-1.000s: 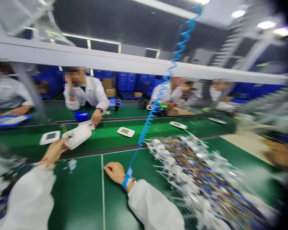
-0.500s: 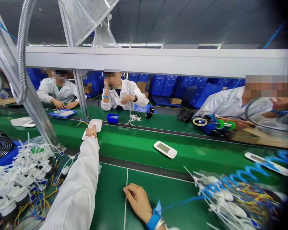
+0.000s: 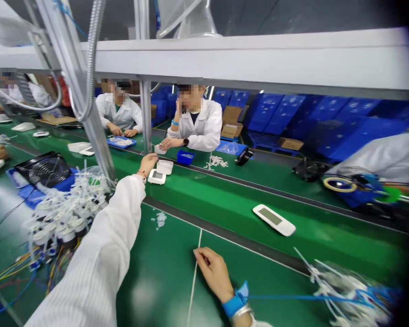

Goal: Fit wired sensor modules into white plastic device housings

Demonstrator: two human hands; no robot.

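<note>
Blue tray (image 3: 111, 141) heaped with white parts (image 3: 122, 142)

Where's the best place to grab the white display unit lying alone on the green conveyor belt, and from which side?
Pinch the white display unit by its two long edges, coming from above on the near side, toward the right hand. It lies flat, screen up, with nothing beside it, so both edges look free, and holding them keeps fingers off the grey screen.
</note>
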